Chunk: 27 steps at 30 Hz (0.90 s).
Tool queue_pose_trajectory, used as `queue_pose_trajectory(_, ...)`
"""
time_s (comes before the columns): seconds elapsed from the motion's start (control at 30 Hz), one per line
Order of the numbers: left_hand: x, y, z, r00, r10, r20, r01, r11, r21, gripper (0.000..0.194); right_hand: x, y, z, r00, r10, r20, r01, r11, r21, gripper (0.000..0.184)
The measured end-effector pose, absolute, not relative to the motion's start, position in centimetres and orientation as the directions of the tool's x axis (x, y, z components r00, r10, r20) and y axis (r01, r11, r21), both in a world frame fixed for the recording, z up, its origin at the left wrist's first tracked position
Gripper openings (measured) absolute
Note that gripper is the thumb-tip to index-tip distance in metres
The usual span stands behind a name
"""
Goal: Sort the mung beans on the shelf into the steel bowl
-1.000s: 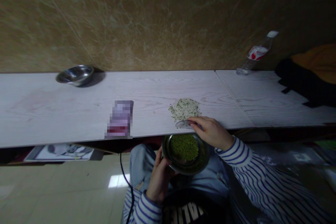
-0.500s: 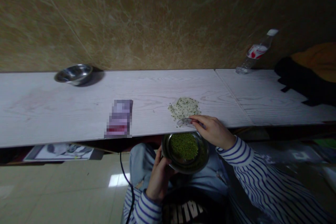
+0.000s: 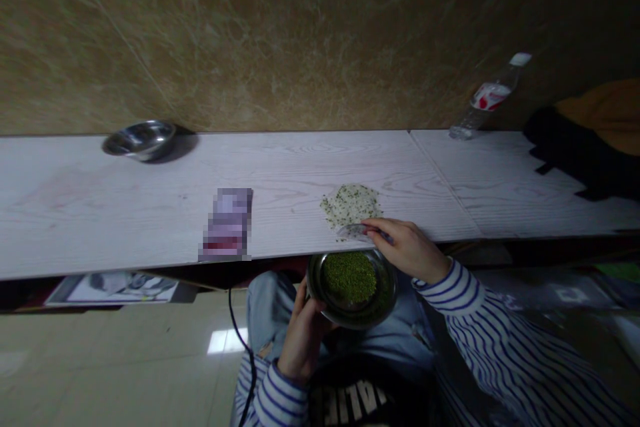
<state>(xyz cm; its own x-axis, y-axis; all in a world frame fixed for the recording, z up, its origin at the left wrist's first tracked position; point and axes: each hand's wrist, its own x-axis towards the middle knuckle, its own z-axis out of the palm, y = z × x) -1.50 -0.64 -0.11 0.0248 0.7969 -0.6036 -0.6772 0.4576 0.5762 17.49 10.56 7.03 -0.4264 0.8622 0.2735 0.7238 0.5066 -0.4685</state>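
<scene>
Wall: brown-gold panels (image 3: 280,40) with pale marble-like veining, a thin slanting seam (image 3: 120,33) at the left.
Tabletop: long and whitish (image 3: 280,163), wood-grained, running against the wall's foot; a joint line (image 3: 444,185) crosses it on the right.
Under the tabletop: a dark recess (image 3: 217,273), with dark red surfaces showing in places.
Floor: pale, glossy tiles (image 3: 150,360) with faint joints, visible at lower left.
Light: dim, the right side darker; a bright white reflection (image 3: 227,341) shines on the tiles.
</scene>
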Motion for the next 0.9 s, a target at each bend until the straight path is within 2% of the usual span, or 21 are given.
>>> queue_pose_trajectory(0.33,-1.7,-0.8,-1.0,0.017,0.797,-0.604,-0.672,0.457,0.583,0.051,17.9,10.7,6.9,-0.447,0.857,0.257,0.724,0.515,-0.459,0.028)
queue_pose_trajectory(0.53,-1.7,-0.7,-0.8,0.011,0.803,-0.596,-0.678,0.444,0.586,0.055,17.8,11.1,7.0,-0.372,0.891,0.258,0.764,0.452,-0.460,0.028)
queue_pose_trajectory(0.9,-1.6,-0.6,-0.7,0.018,0.790,-0.613,-0.672,0.464,0.577,0.047,18.8,8.7,7.7,-0.344,0.902,0.260,0.757,0.431,-0.492,0.026)
